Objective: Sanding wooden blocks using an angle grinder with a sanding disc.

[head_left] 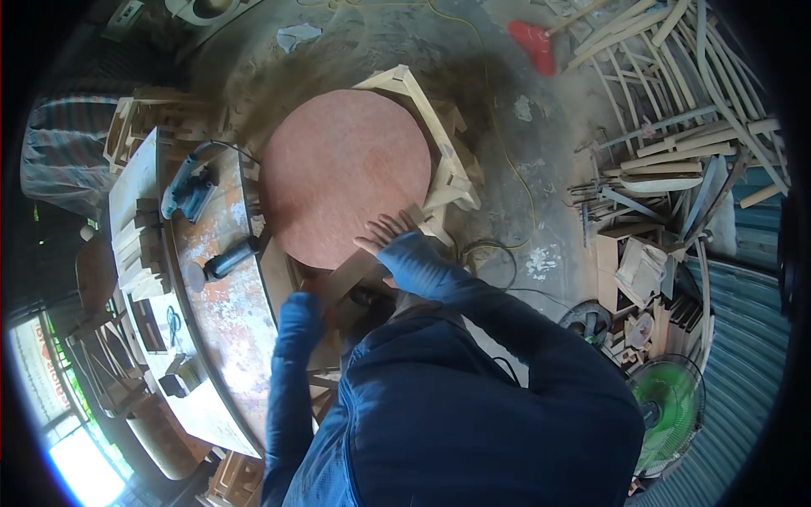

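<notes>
In front of me lies a large round reddish-pink disc (346, 169), like a tabletop. A flat wooden board (351, 277) slants across its near edge, between my hands. My right hand (390, 230) rests at the upper end of this board, its fingers stretched out and slightly spread toward the disc. My left hand (314, 289) is at the board's lower left end, in shadow. Its fingers are mostly hidden, so I cannot tell whether it grips the board.
A paint-stained bench (232, 317) on the left holds a blue power sander (193, 194) and another dark power tool (230, 258). A wooden frame (443, 144) edges the disc. At right are wood strips (650, 76), a green fan (667, 401) and a yellow cable (515, 177) on the floor.
</notes>
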The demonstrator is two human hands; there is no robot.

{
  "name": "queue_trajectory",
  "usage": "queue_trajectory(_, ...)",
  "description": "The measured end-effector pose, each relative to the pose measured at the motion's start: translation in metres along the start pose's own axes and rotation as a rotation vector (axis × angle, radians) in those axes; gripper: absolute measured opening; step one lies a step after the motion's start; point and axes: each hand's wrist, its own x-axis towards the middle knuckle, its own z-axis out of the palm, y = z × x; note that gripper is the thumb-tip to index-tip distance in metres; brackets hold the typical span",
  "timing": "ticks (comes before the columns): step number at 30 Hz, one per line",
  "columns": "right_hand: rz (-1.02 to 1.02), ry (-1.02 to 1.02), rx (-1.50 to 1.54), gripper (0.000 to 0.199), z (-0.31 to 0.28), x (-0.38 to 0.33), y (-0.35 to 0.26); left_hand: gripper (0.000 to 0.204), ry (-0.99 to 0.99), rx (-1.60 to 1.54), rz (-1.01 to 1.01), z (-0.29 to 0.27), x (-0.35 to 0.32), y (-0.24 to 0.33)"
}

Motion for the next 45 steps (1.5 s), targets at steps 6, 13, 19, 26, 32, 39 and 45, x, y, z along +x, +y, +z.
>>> queue_trajectory(6, 0.319, -0.25, 0.329, 0.052, 0.02, -0.029, 0.048, 0.055, 0.259, 0.076, 0.208, -0.02, 0.036, 0.038)
queue_trajectory(13, 0.934, 0.409, 0.657, 0.044, 0.079, -0.07, 0.162, 0.061, 0.268, -0.296, -0.48, 0.061, -0.048, -0.027)
queue_trajectory(19, 0.989, 0.374, 0.443, 0.046, 0.075, 0.021, 0.249, 0.038, 0.21, -0.446, -0.842, 0.182, -0.227, -0.05)
queue_trajectory(26, 0.716, 0.315, 0.301, 0.076, 0.136, 0.036, 0.385, 0.036, -0.066, -0.477, -0.925, 0.178, -0.256, 0.0)
queue_trajectory(32, 0.74, 0.188, 0.495, 0.077, 0.141, 0.041, 0.352, 0.035, -0.054, -0.501, -1.015, 0.175, -0.284, 0.025)
queue_trajectory(39, 0.745, 0.03, 0.548, 0.069, 0.116, 0.037, 0.352, 0.035, -0.086, -0.572, -1.039, 0.187, -0.304, 0.039)
queue_trajectory(45, 0.798, -0.006, 0.622, 0.074, 0.131, 0.037, 0.37, 0.034, -0.113, -0.605, -1.081, 0.192, -0.333, 0.058)
